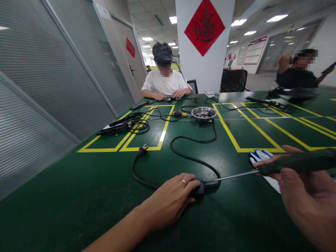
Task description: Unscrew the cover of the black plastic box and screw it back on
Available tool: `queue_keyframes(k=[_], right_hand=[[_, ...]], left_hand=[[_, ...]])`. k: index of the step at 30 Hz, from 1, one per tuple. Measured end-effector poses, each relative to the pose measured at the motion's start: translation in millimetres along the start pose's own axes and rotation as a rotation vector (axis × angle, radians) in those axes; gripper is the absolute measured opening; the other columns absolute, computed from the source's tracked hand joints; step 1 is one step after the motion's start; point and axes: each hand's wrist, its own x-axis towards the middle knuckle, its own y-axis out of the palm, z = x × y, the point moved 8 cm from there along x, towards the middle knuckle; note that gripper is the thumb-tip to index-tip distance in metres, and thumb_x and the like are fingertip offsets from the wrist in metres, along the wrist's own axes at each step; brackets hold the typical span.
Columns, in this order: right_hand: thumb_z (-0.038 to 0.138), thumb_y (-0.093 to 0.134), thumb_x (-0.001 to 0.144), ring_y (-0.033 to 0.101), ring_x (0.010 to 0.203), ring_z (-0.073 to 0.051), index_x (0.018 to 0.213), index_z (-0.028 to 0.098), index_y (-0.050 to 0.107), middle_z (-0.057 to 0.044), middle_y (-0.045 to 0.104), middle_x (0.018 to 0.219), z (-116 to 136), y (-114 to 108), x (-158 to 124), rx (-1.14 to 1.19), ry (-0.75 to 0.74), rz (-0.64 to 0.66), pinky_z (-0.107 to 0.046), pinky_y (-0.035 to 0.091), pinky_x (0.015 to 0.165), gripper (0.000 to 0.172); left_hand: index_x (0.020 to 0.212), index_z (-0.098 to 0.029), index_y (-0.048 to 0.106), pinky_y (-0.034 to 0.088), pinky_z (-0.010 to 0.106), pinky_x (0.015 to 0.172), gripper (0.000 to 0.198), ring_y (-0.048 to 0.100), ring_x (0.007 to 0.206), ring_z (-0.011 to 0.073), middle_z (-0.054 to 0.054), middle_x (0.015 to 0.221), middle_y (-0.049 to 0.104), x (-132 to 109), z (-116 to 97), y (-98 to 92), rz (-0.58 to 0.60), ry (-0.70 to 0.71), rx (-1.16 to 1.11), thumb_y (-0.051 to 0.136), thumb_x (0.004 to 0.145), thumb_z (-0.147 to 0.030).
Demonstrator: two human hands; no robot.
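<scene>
My left hand [172, 199] rests on the green table, fingers closed over a small black power adapter [199, 187]. Its black cable [189, 147] loops away across the table to a plug [143, 149]. My right hand [304, 190] grips the dark handle of a long screwdriver [296, 163]. The thin metal shaft [231, 176] points left and its tip reaches the adapter. A white and blue glove [259, 154] lies under the screwdriver.
A steel bowl [204, 112] and a yellow-handled screwdriver [180, 114] lie mid-table. Black devices and tangled cords [126, 124] sit at the left. One person [165, 82] sits opposite, hands on the table; another person [299, 71] sits at the far right. Yellow tape [252, 129] marks rectangles.
</scene>
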Motion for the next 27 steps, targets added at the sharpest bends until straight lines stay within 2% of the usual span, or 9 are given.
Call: queue_keyframes(k=[7, 11, 13, 16, 18, 19, 22, 25, 27], right_hand=[[0.025, 0.070, 0.072, 0.071, 0.079, -0.028, 0.119, 0.029, 0.060, -0.009, 0.068, 0.096, 10.5, 1.0, -1.9, 0.015, -0.050, 0.019, -0.038, 0.060, 0.077, 0.049], [0.021, 0.068, 0.073, 0.071, 0.082, -0.025, 0.128, 0.029, 0.054, -0.007, 0.070, 0.096, 29.3, 8.3, 0.5, -0.096, -0.183, 0.103, -0.035, 0.059, 0.084, 0.058], [0.019, 0.068, 0.072, 0.071, 0.084, -0.024, 0.135, 0.029, 0.046, -0.006, 0.071, 0.096, 44.0, 18.2, 4.9, -0.141, -0.269, 0.176, -0.034, 0.058, 0.085, 0.068], [0.016, 0.069, 0.069, 0.071, 0.080, -0.021, 0.147, 0.029, 0.023, -0.004, 0.072, 0.093, 68.9, 42.5, 13.0, -0.125, -0.389, 0.316, -0.032, 0.060, 0.079, 0.092], [0.016, 0.070, 0.068, 0.070, 0.082, -0.020, 0.148, 0.031, 0.010, -0.004, 0.068, 0.101, 86.7, 61.7, 16.4, -0.114, -0.475, 0.408, -0.031, 0.061, 0.076, 0.101], [0.017, 0.071, 0.067, 0.069, 0.087, -0.020, 0.148, 0.033, 0.011, -0.005, 0.064, 0.112, 96.6, 70.0, 16.8, -0.131, -0.536, 0.431, -0.030, 0.062, 0.074, 0.102], [0.022, 0.074, 0.066, 0.066, 0.096, -0.019, 0.140, 0.035, 0.029, -0.004, 0.052, 0.128, 122.8, 90.5, 14.3, -0.232, -0.679, 0.474, -0.027, 0.062, 0.071, 0.088], [0.024, 0.063, 0.077, 0.063, 0.102, -0.017, 0.133, 0.032, 0.041, -0.001, 0.056, 0.125, 140.6, 105.3, 8.1, -0.348, -0.747, 0.544, -0.029, 0.058, 0.085, 0.060], [0.021, 0.055, 0.082, 0.061, 0.107, -0.016, 0.133, 0.030, 0.042, 0.000, 0.058, 0.124, 147.6, 110.4, 4.4, -0.388, -0.775, 0.574, -0.029, 0.055, 0.092, 0.053]], left_hand=[[0.126, -0.020, 0.042, 0.042, 0.044, 0.100, 0.033, 0.048, 0.115, 0.0251, 0.009, 0.132, 0.046, 0.1, -5.5, -2.0, -0.005, -0.001, 0.047, 0.048, 0.094, -0.018], [0.125, -0.019, 0.042, 0.042, 0.045, 0.099, 0.032, 0.048, 0.114, 0.0254, 0.009, 0.133, 0.045, 1.2, -9.6, -2.2, -0.011, 0.022, 0.072, 0.047, 0.093, -0.016], [0.125, -0.018, 0.042, 0.042, 0.044, 0.099, 0.032, 0.048, 0.113, 0.0253, 0.010, 0.132, 0.046, 1.1, -9.6, -1.1, -0.014, 0.024, 0.075, 0.047, 0.093, -0.016], [0.124, -0.018, 0.042, 0.041, 0.044, 0.100, 0.031, 0.048, 0.114, 0.0251, 0.010, 0.131, 0.046, 0.9, -8.4, 0.3, -0.020, 0.018, 0.081, 0.046, 0.093, -0.016], [0.125, -0.018, 0.042, 0.041, 0.044, 0.100, 0.032, 0.048, 0.114, 0.0250, 0.010, 0.131, 0.046, 0.9, -8.0, 0.6, -0.025, 0.014, 0.088, 0.046, 0.094, -0.016], [0.126, -0.018, 0.041, 0.041, 0.043, 0.100, 0.032, 0.048, 0.114, 0.0251, 0.010, 0.131, 0.046, 0.9, -8.0, 0.7, -0.027, 0.013, 0.092, 0.046, 0.094, -0.016], [0.127, -0.018, 0.040, 0.041, 0.044, 0.100, 0.033, 0.048, 0.114, 0.0256, 0.010, 0.131, 0.046, 0.7, -8.3, 1.3, -0.030, 0.015, 0.104, 0.045, 0.094, -0.017], [0.128, -0.018, 0.040, 0.040, 0.045, 0.100, 0.034, 0.048, 0.115, 0.0259, 0.010, 0.131, 0.046, 0.1, -7.8, 1.9, -0.034, 0.016, 0.108, 0.045, 0.094, -0.017], [0.128, -0.018, 0.040, 0.040, 0.045, 0.101, 0.035, 0.048, 0.115, 0.0257, 0.010, 0.131, 0.046, -0.2, -6.9, 2.3, -0.037, 0.014, 0.103, 0.046, 0.094, -0.017]])
